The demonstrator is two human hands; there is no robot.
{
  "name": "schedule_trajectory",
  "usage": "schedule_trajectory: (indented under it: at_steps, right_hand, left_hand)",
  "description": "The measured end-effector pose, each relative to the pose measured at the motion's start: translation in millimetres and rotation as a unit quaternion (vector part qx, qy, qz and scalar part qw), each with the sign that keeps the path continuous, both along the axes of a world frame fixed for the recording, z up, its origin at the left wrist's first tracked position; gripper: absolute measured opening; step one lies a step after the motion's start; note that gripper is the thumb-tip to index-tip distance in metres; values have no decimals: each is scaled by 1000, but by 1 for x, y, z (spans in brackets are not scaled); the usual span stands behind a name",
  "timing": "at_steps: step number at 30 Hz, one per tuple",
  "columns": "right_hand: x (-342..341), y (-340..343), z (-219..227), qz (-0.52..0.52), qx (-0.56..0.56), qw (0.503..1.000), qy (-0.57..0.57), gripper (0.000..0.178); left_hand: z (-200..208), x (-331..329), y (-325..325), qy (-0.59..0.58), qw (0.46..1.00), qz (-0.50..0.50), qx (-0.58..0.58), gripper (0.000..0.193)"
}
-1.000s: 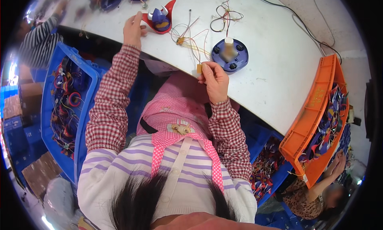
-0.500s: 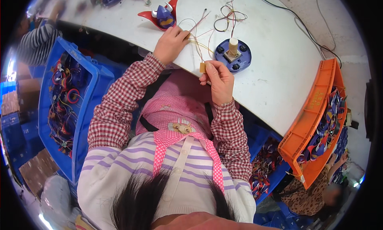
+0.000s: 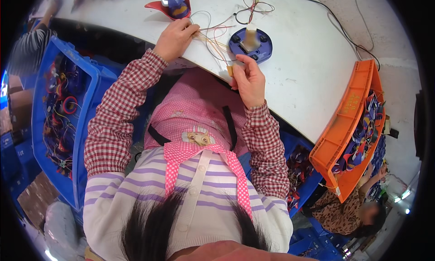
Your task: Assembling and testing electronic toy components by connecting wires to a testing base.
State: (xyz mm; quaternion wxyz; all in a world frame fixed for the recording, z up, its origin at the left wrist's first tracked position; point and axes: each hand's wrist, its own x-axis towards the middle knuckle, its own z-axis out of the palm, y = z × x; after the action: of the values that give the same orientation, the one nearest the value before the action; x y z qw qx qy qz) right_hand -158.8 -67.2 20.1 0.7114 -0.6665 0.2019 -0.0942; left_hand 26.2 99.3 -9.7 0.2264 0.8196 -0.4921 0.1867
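Observation:
My left hand [image 3: 176, 38] is at the table edge, its fingertips closed on thin wires [image 3: 213, 29] running right. My right hand [image 3: 249, 82] pinches a small yellow block-like piece [image 3: 230, 71] with wires attached; its index finger stretches toward a round purple base [image 3: 265, 52]. That base lies on the table with black parts round its inside, and a pale cylinder [image 3: 250, 38], blurred, stands at its centre. Just beyond my left hand sits a purple figure head [image 3: 176, 2] with white horns and red wing-like sides.
A white table [image 3: 299, 79] spans the work area, with a coil of dark wires [image 3: 253, 8] behind the base. On the left stands a blue crate [image 3: 86, 125] of wired parts; on the right, an orange crate [image 3: 342, 120] of coloured pieces. Two other people are nearby.
The view has shifted, so the table things sit further left and higher. My right index finger has lifted from the pinch and stretched out toward the purple base.

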Motion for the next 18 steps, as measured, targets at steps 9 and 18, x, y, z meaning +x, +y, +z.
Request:
schedule_trajectory:
  at_steps: [9, 18]
  right_hand:
    - [-8, -3, 0, -60, 55, 996, 17, 46]
    - [-13, -2, -32, -59, -266, 961, -55, 29]
  left_hand:
    - [22, -48, -52, 147, 981, -57, -117, 18]
    - [25, 11, -119, 314, 931, -33, 185, 30]
